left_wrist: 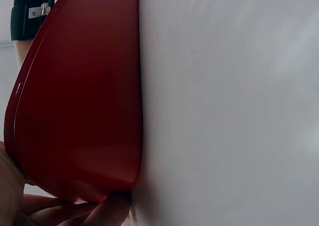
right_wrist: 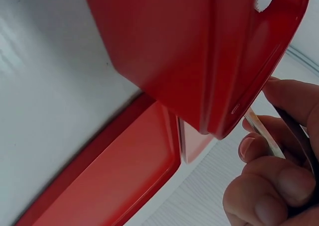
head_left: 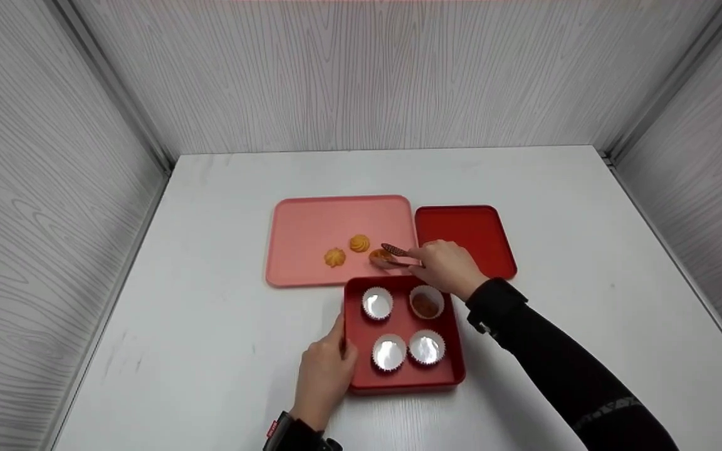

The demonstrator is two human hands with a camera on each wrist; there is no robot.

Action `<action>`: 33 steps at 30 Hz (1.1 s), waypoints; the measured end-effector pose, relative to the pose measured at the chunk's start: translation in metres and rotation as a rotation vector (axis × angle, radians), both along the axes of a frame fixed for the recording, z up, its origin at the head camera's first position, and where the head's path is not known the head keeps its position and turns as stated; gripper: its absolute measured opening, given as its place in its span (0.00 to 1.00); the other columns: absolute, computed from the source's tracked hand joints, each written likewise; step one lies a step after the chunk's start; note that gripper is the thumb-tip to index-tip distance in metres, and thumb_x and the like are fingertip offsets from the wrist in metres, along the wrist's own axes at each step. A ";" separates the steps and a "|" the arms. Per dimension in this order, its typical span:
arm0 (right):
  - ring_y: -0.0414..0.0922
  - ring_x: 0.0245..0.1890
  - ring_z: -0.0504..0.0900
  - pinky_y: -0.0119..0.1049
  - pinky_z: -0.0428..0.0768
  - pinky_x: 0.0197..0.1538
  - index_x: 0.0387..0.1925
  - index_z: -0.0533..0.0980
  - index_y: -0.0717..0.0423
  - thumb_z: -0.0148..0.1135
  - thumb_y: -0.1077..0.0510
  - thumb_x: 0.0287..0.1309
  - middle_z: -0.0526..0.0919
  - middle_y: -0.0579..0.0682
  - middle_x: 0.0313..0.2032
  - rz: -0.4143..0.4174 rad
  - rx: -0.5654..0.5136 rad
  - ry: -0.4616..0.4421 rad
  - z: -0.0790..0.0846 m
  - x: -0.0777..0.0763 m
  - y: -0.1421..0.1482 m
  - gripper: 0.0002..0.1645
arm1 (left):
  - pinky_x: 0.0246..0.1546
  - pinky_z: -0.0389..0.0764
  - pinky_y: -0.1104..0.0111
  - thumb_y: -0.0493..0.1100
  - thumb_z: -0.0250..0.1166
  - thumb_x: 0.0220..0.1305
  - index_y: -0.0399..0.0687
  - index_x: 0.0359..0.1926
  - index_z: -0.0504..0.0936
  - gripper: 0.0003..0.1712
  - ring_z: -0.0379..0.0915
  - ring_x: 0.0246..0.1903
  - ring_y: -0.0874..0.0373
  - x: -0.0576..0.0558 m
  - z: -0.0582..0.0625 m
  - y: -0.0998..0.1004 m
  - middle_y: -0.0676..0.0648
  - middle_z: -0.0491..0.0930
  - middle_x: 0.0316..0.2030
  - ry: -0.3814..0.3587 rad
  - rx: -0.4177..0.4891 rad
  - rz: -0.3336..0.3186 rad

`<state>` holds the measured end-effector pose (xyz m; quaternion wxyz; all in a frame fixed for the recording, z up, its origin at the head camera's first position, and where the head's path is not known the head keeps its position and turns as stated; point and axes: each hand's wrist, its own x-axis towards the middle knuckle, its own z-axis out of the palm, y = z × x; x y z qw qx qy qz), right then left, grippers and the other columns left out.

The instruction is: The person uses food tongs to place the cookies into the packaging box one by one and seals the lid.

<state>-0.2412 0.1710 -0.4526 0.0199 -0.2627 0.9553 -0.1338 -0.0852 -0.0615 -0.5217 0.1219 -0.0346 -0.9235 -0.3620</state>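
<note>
My right hand [head_left: 447, 266] holds tongs [head_left: 397, 252] over the pink tray. Their tips are at a yellow swirled cookie [head_left: 378, 256], one on either side; whether they squeeze it I cannot tell. Two more cookies, one ridged [head_left: 334, 257] and one swirled [head_left: 360, 243], lie to its left. In front stands a deep red box [head_left: 403, 379] with several white paper cups; the back-right cup [head_left: 437, 295] contains something brown. My left hand [head_left: 326, 369] grips the box's left wall, thumb at the rim. In the right wrist view the tongs [right_wrist: 294, 131] sit between thumb and fingers.
The pink tray [head_left: 311, 219] lies behind the box. Right beside it is a shallow red tray [head_left: 461, 225], partly beneath my right hand and wrist. Grey wood-grain panels [head_left: 361, 75] border the white table [head_left: 210, 250] at the back and both sides.
</note>
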 end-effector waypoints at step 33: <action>0.39 0.22 0.69 0.32 0.68 0.27 0.59 0.83 0.55 0.73 0.56 0.61 0.81 0.48 0.29 0.095 -0.211 0.200 0.005 0.041 0.025 0.25 | 0.23 0.71 0.66 0.34 0.64 0.59 0.31 0.64 0.77 0.30 0.62 0.20 0.62 0.000 -0.001 0.000 0.45 0.79 0.21 0.006 0.001 -0.010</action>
